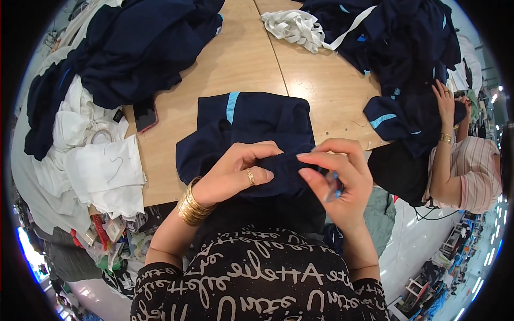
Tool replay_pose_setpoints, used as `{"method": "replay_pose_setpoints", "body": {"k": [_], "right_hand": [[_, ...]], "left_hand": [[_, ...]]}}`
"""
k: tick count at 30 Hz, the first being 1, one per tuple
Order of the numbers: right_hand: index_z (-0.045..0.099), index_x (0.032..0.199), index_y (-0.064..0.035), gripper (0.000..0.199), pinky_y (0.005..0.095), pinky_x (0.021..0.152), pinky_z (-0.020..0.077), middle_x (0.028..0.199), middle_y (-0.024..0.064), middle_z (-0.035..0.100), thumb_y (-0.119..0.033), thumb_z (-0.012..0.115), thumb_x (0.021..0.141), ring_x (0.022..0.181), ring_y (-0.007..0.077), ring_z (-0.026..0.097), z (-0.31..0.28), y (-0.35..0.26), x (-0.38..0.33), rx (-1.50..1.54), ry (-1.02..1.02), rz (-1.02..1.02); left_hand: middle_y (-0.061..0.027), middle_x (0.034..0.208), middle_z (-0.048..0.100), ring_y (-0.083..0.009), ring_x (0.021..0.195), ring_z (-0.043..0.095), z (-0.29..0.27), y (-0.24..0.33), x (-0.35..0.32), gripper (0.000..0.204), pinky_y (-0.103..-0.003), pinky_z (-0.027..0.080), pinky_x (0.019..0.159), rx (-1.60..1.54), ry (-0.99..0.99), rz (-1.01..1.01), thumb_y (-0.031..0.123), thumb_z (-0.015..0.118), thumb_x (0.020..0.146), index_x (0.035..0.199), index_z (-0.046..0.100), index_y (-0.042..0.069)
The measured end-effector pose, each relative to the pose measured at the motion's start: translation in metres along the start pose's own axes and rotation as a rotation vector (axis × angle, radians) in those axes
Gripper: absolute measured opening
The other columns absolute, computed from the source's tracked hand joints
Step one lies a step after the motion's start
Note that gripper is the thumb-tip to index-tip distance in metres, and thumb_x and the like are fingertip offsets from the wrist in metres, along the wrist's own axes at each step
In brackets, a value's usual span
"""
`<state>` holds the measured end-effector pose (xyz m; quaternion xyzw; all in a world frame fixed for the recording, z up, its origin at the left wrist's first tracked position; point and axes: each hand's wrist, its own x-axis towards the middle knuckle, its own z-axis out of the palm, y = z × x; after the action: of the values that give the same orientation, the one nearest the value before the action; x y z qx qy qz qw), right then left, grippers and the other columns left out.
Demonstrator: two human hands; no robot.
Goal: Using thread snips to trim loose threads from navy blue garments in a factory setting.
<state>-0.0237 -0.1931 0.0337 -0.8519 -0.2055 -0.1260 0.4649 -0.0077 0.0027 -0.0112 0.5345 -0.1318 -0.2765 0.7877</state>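
A dark navy garment [270, 117] with a light-blue stripe [232, 108] lies folded at the table's front edge, its near part raised between my hands. My left hand [233, 174] is closed on that near part, thumb on top. At the right of the same fold, my right hand [348, 179] has its thumb and forefinger at the cloth, the tips slightly apart. Tucked in its curled fingers is a small blue and see-through tool [335, 187], mostly hidden, so its kind does not show.
Navy garments [144, 48] are heaped at the far left, above white cloth [107, 171] and a phone [145, 115]. White tape [294, 29] lies coiled at the back. On the right, a co-worker's hand [444, 104] rests on more navy garments [401, 59].
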Motion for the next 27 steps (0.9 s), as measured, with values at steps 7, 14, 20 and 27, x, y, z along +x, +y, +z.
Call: {"method": "replay_pose_setpoints", "body": {"k": [7, 14, 20, 27], "right_hand": [[0.058, 0.083, -0.0059, 0.029, 0.0243, 0.051, 0.0424, 0.089, 0.0062, 0.053, 0.011, 0.057, 0.060, 0.065, 0.0167, 0.055, 0.009, 0.003, 0.004, -0.101, -0.027, -0.027], [0.052, 0.083, -0.0008, 0.008, 0.0202, 0.055, 0.0377, 0.076, 0.0033, 0.052, 0.004, 0.056, 0.077, 0.062, 0.0085, 0.047, -0.015, 0.011, 0.004, 0.251, 0.012, 0.247], [0.056, 0.093, -0.0068, 0.033, 0.0208, 0.054, 0.0425, 0.077, 0.0036, 0.057, -0.014, 0.075, 0.067, 0.056, 0.0102, 0.048, -0.024, -0.002, 0.013, -0.055, -0.162, 0.273], [0.057, 0.095, -0.0055, 0.034, 0.0253, 0.055, 0.0438, 0.075, 0.0050, 0.058, -0.018, 0.073, 0.068, 0.060, 0.0163, 0.053, -0.022, 0.001, 0.011, -0.183, -0.215, 0.078]], "left_hand": [[-0.0005, 0.085, 0.048, -0.0038, 0.071, 0.041, 0.003, -0.001, 0.001, 0.025, -0.019, 0.036, 0.059, 0.176, 0.042, 0.006, 0.000, 0.057, 0.078, 0.101, 0.052, -0.008], [0.0052, 0.083, 0.048, -0.0011, 0.071, 0.041, 0.007, 0.005, 0.002, 0.017, -0.017, 0.036, 0.061, 0.063, 0.064, -0.044, 0.008, 0.054, 0.085, 0.095, 0.055, -0.005], [0.0071, 0.078, 0.047, 0.0003, 0.069, 0.037, 0.010, 0.008, 0.004, 0.012, -0.016, 0.032, 0.061, -0.043, 0.060, -0.014, 0.013, 0.053, 0.088, 0.087, 0.053, 0.001], [0.0070, 0.077, 0.046, 0.0000, 0.069, 0.038, 0.010, 0.010, 0.003, 0.013, -0.015, 0.032, 0.063, -0.117, 0.068, -0.094, 0.015, 0.053, 0.087, 0.088, 0.054, 0.001]]}}
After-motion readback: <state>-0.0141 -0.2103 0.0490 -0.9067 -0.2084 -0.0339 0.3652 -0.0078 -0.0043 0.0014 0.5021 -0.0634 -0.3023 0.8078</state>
